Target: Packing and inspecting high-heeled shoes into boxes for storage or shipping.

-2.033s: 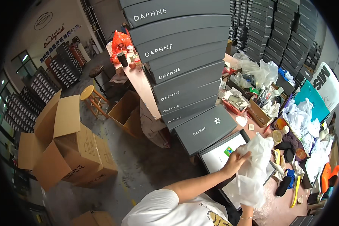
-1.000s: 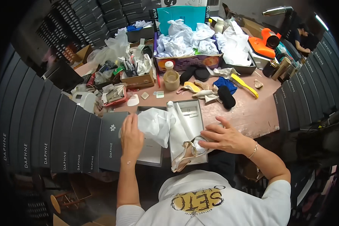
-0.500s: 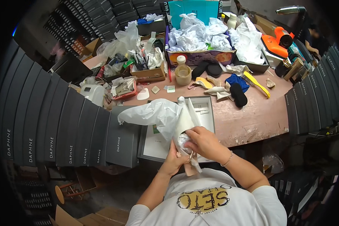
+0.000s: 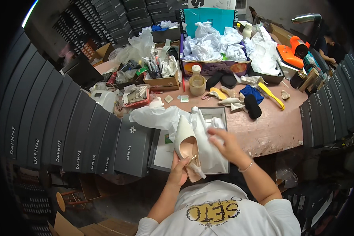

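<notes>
My left hand (image 4: 178, 173) grips a cream pointed shoe (image 4: 183, 131) near its heel, toe pointing away from me. The shoe's beige inside shows, with a gold buckle and a strap partly wrapped in clear film by my fingers. Just right of it, my right hand (image 4: 233, 150) hovers above the open grey shoebox (image 4: 227, 165), fingers apart and slightly blurred, holding nothing. A crumpled white paper wad (image 4: 217, 123) is in the box beyond my right fingertips. White tissue paper (image 4: 161, 117) spreads left of the toe, and more white wrapping (image 4: 205, 143) lies between shoe and right hand.
Closed grey shoeboxes (image 4: 131, 147) stand in a row on the left, more (image 4: 320, 106) on the right. Farther back are a purple carton (image 4: 214, 67) of crumpled paper, a jar (image 4: 197, 84), a yellow brush (image 4: 272, 95), black pads (image 4: 252, 107) and an orange tool (image 4: 290, 55).
My right hand has left the shoe opening and moved right over the box. The white paper wad is out of the shoe, whose inside now shows. My left hand still holds the shoe.
</notes>
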A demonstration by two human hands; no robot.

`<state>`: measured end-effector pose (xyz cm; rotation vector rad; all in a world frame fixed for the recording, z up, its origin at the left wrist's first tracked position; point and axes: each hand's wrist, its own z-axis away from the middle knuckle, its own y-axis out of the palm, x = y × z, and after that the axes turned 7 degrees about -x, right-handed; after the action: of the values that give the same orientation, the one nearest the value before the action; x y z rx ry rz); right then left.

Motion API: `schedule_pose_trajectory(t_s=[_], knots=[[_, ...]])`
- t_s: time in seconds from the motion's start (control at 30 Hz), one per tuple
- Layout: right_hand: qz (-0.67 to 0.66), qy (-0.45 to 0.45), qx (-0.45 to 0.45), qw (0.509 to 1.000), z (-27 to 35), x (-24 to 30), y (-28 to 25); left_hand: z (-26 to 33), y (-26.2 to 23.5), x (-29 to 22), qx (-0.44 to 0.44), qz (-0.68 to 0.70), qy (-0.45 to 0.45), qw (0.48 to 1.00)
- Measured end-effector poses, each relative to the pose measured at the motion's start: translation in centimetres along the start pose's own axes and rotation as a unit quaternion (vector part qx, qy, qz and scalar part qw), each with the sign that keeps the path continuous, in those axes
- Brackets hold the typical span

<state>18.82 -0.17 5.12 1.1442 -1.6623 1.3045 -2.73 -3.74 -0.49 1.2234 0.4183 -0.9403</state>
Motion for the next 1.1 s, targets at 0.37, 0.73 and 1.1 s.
schedule_pose_trajectory(t_s=[0.37, 0.73, 1.1], knots=[[0.100, -0.071, 0.180, 0.976, -2.1, -2.2, 8.2, 1.1, 3.8, 1.4, -0.014, -0.014, 0.046, 0.999], [0.057, -0.032, 0.229, 0.971, 1.2, -1.0, 8.8, -5.5, 1.6, -2.4, -0.122, -0.118, 0.047, 0.984], [-0.075, -0.017, 0.173, 0.982, 4.5, 0.6, 1.8, -5.5, 2.8, -3.7, -0.051, -0.096, 0.024, 0.994]])
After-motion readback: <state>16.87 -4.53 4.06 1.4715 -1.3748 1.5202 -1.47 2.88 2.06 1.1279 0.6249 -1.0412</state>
